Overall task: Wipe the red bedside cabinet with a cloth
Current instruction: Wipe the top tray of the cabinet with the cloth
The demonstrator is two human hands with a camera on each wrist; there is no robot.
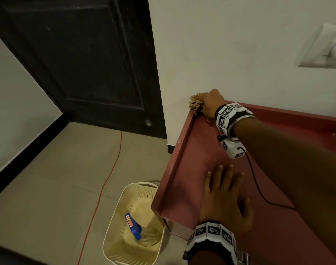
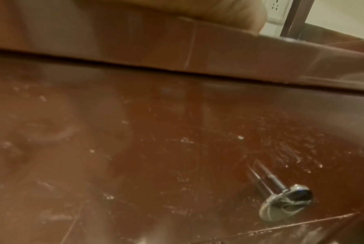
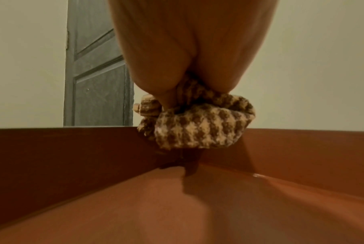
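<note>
Checked cloth bunched at the red cabinet's far corner.
Right hand clutched it; left hand lay flat, fingers spread, nearer.

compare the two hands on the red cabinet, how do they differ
The right hand grips a bunched checked cloth at the far corner of the cabinet, by the wall; the left hand holds nothing. The left hand lies flat with its fingers spread on the top near the front edge, while the right hand's fingers are curled round the cloth. Both wear marker-covered wrist bands and both are over the cabinet top.
</note>
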